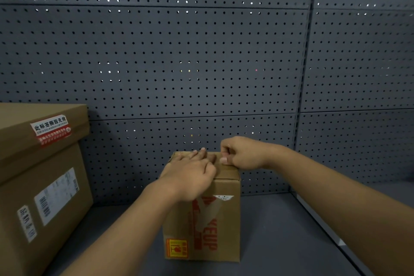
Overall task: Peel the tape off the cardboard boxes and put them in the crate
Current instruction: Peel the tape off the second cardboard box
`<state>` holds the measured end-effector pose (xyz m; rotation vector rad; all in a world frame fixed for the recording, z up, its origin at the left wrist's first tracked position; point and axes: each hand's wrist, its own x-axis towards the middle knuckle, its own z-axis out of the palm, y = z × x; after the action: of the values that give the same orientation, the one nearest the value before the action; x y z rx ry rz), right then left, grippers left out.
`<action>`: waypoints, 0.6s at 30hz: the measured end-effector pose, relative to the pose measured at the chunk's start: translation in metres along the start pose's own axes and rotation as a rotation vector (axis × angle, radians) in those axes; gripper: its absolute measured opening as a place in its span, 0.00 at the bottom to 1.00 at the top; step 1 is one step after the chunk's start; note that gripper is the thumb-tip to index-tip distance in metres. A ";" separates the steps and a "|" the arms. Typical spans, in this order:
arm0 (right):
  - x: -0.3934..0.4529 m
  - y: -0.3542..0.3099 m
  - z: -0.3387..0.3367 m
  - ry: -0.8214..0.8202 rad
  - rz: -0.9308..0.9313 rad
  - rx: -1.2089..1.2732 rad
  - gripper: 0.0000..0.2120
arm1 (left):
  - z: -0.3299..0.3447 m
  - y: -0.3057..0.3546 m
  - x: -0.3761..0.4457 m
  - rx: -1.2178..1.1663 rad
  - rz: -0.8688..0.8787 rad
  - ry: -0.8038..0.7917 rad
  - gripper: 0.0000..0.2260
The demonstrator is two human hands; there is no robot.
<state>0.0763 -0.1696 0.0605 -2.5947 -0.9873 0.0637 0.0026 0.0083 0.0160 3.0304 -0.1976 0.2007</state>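
Your left hand [190, 175] lies flat, fingers straight, pressing the small box [202, 219] top on the shelf [280, 231]. Your right hand [239, 154] curls at the box's far right edge, seemingly pinching tape [224, 160].

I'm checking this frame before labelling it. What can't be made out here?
- Head view: tape on top of the small box, covered by the left hand and right hand.
- Whether the right hand actually pinches tape: too small.
- Large box: cut by the left edge; its labels are blurred.
- Crate: not in view.
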 end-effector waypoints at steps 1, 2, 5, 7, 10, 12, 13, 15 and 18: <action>-0.001 0.000 0.001 0.029 -0.015 -0.006 0.06 | 0.000 0.000 0.000 0.001 -0.002 -0.001 0.25; -0.002 0.001 0.002 0.054 -0.026 -0.003 0.06 | 0.000 0.000 0.000 0.002 -0.003 -0.002 0.25; -0.002 0.002 0.004 0.098 -0.036 0.043 0.06 | 0.001 -0.001 0.001 -0.003 -0.001 -0.006 0.25; -0.001 0.003 0.003 0.076 -0.016 0.117 0.06 | 0.001 -0.001 0.002 -0.007 0.002 -0.012 0.25; -0.002 0.001 -0.003 -0.028 0.003 0.257 0.07 | 0.000 -0.001 0.003 -0.007 -0.003 -0.029 0.26; -0.002 -0.001 -0.009 -0.117 0.007 0.300 0.12 | -0.001 -0.001 0.002 -0.009 -0.004 -0.035 0.26; -0.002 -0.001 -0.012 -0.149 0.002 0.281 0.11 | -0.001 -0.001 0.001 -0.013 -0.004 -0.039 0.26; -0.002 -0.002 -0.013 -0.191 -0.017 0.219 0.09 | -0.001 -0.001 0.000 -0.021 -0.006 -0.041 0.26; 0.000 -0.002 -0.008 -0.155 -0.034 0.170 0.07 | -0.003 0.000 -0.002 -0.031 -0.011 -0.038 0.25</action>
<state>0.0763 -0.1702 0.0686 -2.4456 -1.0314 0.3294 0.0005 0.0089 0.0183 3.0056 -0.1857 0.1383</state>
